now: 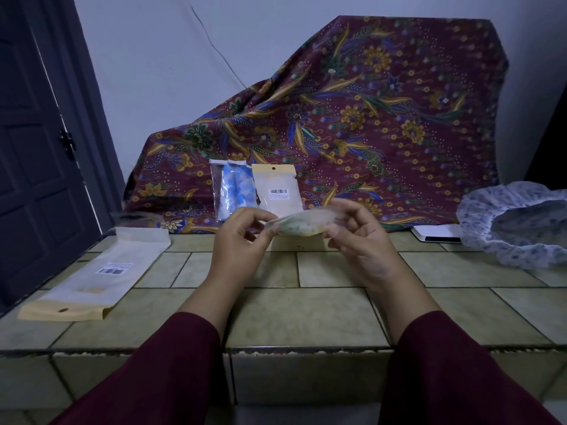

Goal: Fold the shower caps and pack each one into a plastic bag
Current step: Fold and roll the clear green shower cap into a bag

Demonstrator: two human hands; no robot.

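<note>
Both hands are raised above the tiled worktop (306,314), holding a small packed plastic bag (299,223) stretched between them: the left hand (239,243) pinches its left end with curled fingers and thumb, and the right hand (365,240) grips its right end, fingers curled around it. The bag holds something folded, pale with green and yellow marks. Behind it, two filled packets lean against a patterned maroon cloth (368,118): one with a blue and white cap (234,188), one with a barcode label (277,188). An empty flat bag (92,277) lies on the worktop to the left. An unfolded floral shower cap (515,228) sits at the far right, beside a white flat object (438,233).
</note>
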